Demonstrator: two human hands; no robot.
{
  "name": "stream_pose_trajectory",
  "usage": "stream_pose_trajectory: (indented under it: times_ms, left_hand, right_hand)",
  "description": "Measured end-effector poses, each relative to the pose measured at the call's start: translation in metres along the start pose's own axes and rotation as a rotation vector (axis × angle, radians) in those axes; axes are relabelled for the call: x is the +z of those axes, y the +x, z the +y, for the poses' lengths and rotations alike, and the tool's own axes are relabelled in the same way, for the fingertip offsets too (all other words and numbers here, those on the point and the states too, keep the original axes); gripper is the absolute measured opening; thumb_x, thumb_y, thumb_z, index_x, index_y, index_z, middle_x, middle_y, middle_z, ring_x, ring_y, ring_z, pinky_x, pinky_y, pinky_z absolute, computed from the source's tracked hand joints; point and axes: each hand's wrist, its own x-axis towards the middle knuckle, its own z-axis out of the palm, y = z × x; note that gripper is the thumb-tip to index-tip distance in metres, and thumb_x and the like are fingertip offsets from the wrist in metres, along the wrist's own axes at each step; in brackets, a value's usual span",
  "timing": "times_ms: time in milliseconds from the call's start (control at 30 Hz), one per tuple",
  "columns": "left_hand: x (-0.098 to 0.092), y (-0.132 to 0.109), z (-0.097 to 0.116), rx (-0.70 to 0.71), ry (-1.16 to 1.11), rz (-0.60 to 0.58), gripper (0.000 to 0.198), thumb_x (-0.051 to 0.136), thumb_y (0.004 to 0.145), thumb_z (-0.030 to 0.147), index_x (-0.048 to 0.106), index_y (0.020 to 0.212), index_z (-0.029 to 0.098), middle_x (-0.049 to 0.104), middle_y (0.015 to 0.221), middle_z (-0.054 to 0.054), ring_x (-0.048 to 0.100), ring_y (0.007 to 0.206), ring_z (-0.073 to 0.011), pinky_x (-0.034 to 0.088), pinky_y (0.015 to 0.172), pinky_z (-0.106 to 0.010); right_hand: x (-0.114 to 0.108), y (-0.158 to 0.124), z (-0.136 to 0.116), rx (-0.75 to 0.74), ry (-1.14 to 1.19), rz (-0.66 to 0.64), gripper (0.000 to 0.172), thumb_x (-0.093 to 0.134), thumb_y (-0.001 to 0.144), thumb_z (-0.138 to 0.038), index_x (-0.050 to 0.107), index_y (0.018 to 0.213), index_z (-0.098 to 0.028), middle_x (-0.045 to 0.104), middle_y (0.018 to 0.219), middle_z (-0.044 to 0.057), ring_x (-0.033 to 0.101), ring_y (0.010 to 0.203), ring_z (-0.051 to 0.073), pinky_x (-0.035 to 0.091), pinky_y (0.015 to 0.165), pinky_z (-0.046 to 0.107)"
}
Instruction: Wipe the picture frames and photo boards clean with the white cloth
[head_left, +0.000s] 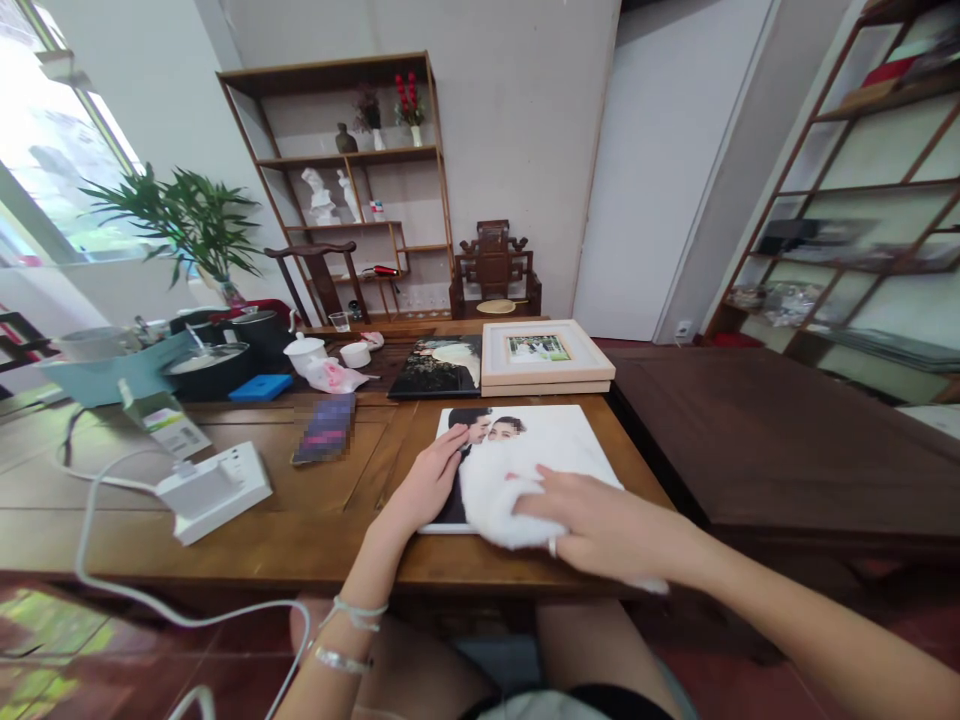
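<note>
A white photo panel [577, 440] with a printed portrait of two people lies flat at the front edge of the wooden table [360, 530]. My left hand [433, 478] rests on the panel's left side, its fingers stretched out over the print. A fluffy white cloth [491, 495] is bunched in my right hand [592, 515] and pressed on the panel's lower middle. The cloth hides part of the print, and some of my right fingertips are buried in it.
Behind the panel lie a dark photo panel [439, 367] and stacked pale wooden frames [551, 382]. To the left are a patterned phone-like object [326, 428], a white power strip [217, 490] with a cable, a blue box [261, 387] and a white teapot [304, 352].
</note>
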Motion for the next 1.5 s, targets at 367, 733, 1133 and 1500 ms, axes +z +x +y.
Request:
stream_pose_trajectory:
  times_ms: [367,733,1133,1500]
  left_hand:
    - [-0.004,0.002,0.008,0.006,-0.012,0.155,0.038,0.037,0.088,0.028,0.052,0.120,0.016,0.055,0.126,-0.010,0.048,0.119,-0.0210,0.034,0.104,-0.039]
    - [-0.003,0.002,0.013,-0.056,-0.037,0.168,0.041,0.029,0.091,0.032,0.056,0.114,0.011,0.061,0.116,-0.012,0.056,0.110,-0.0214,0.042,0.097,-0.035]
    - [-0.001,-0.001,0.011,0.013,0.098,0.074,0.035,0.052,0.081,0.030,0.062,0.111,0.014,0.056,0.125,-0.011,0.051,0.117,-0.0238,0.038,0.102,-0.037]
    - [0.000,-0.002,0.009,0.029,0.068,0.080,0.035,0.054,0.081,0.033,0.059,0.112,0.016,0.056,0.125,-0.012,0.050,0.118,-0.0231,0.038,0.101,-0.039]
  right_hand:
    - [0.009,0.068,0.045,0.174,-0.135,0.223,0.039,0.043,0.070,-0.007,0.060,0.104,-0.016,0.062,0.109,0.014,0.038,0.121,0.033,0.028,0.093,0.053]
    - [0.008,0.014,-0.006,-0.217,-0.007,-0.004,0.044,0.042,0.067,-0.003,0.060,0.105,-0.016,0.049,0.130,0.013,0.019,0.134,0.018,0.010,0.109,0.043]
    - [-0.017,-0.056,0.039,0.337,0.048,0.031,0.040,0.040,0.070,-0.012,0.059,0.103,-0.026,0.064,0.102,0.004,0.054,0.102,0.026,0.042,0.084,0.035]
    - [-0.034,0.106,0.055,0.068,0.084,0.195,0.018,0.041,0.079,-0.020,0.057,0.074,-0.017,0.065,0.080,0.005,0.056,0.070,0.019,0.037,0.062,0.027]
